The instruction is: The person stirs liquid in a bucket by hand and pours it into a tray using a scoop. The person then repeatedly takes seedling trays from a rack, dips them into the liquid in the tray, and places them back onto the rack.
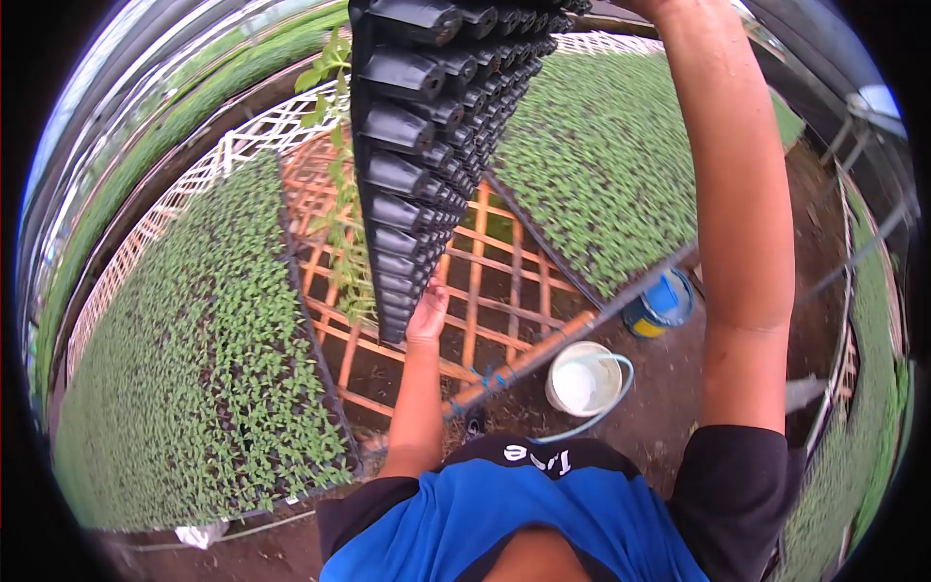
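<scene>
A black plastic seedling tray [400, 126] is held up on its edge in front of me, the undersides of its tapered cells facing right. My left hand [430, 312] grips its lower end, with some fingers hidden against the cells. At the top edge of the view, my right hand [652, 6] is at the tray's upper part; most of its fingers are cut off by the frame. Beneath the tray lies an orange-brown slatted lattice bench [475, 281]. Trays full of green seedlings stand on both sides: a left bed [242, 359] and a right bed [611, 155].
A white bucket [584, 379] with a pale hose [621, 393] stands on the soil below the bench rail [543, 354]. Beside it is a blue container [661, 303]. A leafy vine [341, 194] hangs behind the tray. White lattice [242, 141] edges the far side.
</scene>
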`<state>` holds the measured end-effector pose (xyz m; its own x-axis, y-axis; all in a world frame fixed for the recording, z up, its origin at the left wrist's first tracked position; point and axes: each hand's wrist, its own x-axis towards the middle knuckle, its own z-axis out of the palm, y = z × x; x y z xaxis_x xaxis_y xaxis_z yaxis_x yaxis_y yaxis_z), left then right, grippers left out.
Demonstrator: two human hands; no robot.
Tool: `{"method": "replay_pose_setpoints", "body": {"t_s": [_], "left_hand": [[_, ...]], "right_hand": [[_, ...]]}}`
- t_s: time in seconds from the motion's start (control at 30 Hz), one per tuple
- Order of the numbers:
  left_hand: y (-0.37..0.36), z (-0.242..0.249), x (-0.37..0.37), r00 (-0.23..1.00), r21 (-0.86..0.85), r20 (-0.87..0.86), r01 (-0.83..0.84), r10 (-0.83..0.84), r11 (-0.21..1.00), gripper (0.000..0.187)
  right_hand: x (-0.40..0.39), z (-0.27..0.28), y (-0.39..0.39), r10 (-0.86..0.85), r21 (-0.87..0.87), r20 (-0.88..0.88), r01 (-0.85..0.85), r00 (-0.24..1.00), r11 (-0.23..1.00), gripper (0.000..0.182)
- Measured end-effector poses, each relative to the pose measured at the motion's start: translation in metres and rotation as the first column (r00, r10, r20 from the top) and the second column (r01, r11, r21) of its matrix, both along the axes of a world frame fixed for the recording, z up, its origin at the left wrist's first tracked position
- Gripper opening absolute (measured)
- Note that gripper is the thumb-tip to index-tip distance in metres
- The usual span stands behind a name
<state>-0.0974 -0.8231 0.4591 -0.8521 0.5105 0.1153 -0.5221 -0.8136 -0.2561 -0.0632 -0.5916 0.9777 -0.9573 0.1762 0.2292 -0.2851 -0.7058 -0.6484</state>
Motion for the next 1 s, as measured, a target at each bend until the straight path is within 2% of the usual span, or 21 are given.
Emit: {"method": "replay_pose_setpoints", "body": {"t_s": [0.07, 0.13, 0.2, 0.23, 0.27, 0.3, 0.33, 0.37, 0.4, 0.43, 0.47, 0.53, 0.57, 0.6, 0.67, 0.73, 0.8, 0.93, 0.97, 1.0], "left_hand": [[0.027, -0.008, 0.036, 0.983, -0.379, 0.062, -0.137, 0.173, 0.915, 0.043], [0.056, -0.006, 0.075, 1.000, -0.471, -0.027, -0.016, 0.004, 0.882, 0.043], [0.088, 0.011, 0.109, 0.974, -0.549, -0.117, 0.098, -0.192, 0.830, 0.043], [0.103, 0.021, 0.124, 0.945, -0.586, -0.163, 0.140, -0.285, 0.798, 0.043], [0.121, 0.029, 0.137, 0.907, -0.619, -0.208, 0.169, -0.367, 0.767, 0.043], [0.148, 0.036, 0.148, 0.871, -0.643, -0.177, 0.250, -0.458, 0.724, 0.043], [0.164, 0.031, 0.160, 0.789, -0.735, -0.321, 0.143, -0.525, 0.663, 0.046], [0.190, 0.027, 0.176, 0.761, -0.821, -0.351, 0.030, -0.545, 0.570, 0.046], [0.217, 0.024, 0.196, 0.730, -0.875, -0.385, -0.095, -0.564, 0.474, 0.046], [0.240, 0.040, 0.222, 0.623, -0.891, -0.422, -0.151, -0.658, 0.429, 0.046], [0.265, 0.034, 0.240, 0.640, -0.948, -0.238, 0.010, -0.731, 0.317, 0.045], [0.311, 0.023, 0.274, 0.552, -0.964, -0.224, -0.007, -0.803, 0.264, 0.046], [0.335, 0.011, 0.287, 0.506, -0.975, -0.222, -0.092, -0.834, 0.203, 0.046], [0.356, 0.007, 0.301, 0.462, -0.977, -0.210, -0.142, -0.862, 0.162, 0.045], [0.398, -0.012, 0.322, 0.415, -0.963, -0.238, -0.219, -0.878, 0.158, 0.044], [0.433, -0.030, 0.332, 0.368, -0.938, -0.275, -0.306, -0.888, 0.164, 0.043], [0.470, -0.041, 0.339, 0.292, -0.894, -0.320, -0.407, -0.901, 0.186, 0.037], [0.546, -0.066, 0.337, 0.196, -0.834, -0.357, -0.507, -0.913, 0.218, 0.018], [0.569, -0.072, 0.333, 0.146, -0.793, -0.390, -0.556, -0.909, 0.251, 0.017], [0.592, -0.081, 0.328, 0.162, -0.810, -0.367, -0.540, -0.916, 0.229, 0.018]], "right_hand": [[0.075, -0.013, 0.046, -0.083, -0.029, -0.044, 0.081, 0.996, 0.996, 0.012], [0.147, -0.026, 0.100, -0.161, -0.047, -0.046, 0.159, 0.986, 0.986, 0.011], [0.216, -0.055, 0.163, 0.018, 0.168, -0.154, 0.008, 0.988, 0.986, 0.014], [0.262, -0.074, 0.184, -0.173, 0.176, -0.082, 0.185, 0.982, 0.967, 0.017], [0.309, -0.089, 0.194, -0.349, 0.193, -0.009, 0.344, 0.937, 0.919, 0.020], [0.353, -0.098, 0.174, -0.577, 0.253, 0.134, 0.535, 0.806, 0.806, 0.016], [0.387, -0.112, 0.182, -0.646, 0.338, 0.253, 0.560, 0.720, 0.756, 0.017], [0.421, -0.125, 0.189, -0.695, 0.417, 0.365, 0.559, 0.619, 0.717, 0.017], [0.450, -0.129, 0.178, -0.737, 0.405, 0.475, 0.624, 0.482, 0.669, 0.015], [0.483, -0.171, 0.214, -0.843, 0.579, 0.398, 0.613, 0.363, 0.537, 0.034], [0.507, -0.195, 0.225, -0.859, 0.457, 0.332, 0.730, 0.389, 0.508, 0.011], [0.559, -0.253, 0.249, -0.900, 0.420, 0.355, 0.817, 0.254, 0.396, 0.009], [0.579, -0.264, 0.247, -0.899, 0.461, 0.373, 0.796, 0.228, 0.393, 0.006], [0.605, -0.298, 0.264, -0.910, 0.464, 0.371, 0.812, 0.185, 0.354, 0.006], [0.637, -0.344, 0.282, -0.911, 0.407, 0.399, 0.869, 0.108, 0.281, 0.010], [0.657, -0.380, 0.294, -0.895, 0.423, 0.445, 0.881, 0.002, 0.212, 0.010], [0.674, -0.400, 0.309, -0.861, 0.360, 0.509, 0.903, 0.020, 0.234, 0.010], [0.685, -0.433, 0.368, -0.862, 0.378, 0.506, 0.904, -0.023, 0.198, 0.014], [0.689, -0.441, 0.388, -0.883, 0.423, 0.468, 0.886, -0.035, 0.189, 0.015], [0.690, -0.450, 0.410, -0.902, 0.466, 0.429, 0.867, -0.046, 0.178, 0.017]]}}
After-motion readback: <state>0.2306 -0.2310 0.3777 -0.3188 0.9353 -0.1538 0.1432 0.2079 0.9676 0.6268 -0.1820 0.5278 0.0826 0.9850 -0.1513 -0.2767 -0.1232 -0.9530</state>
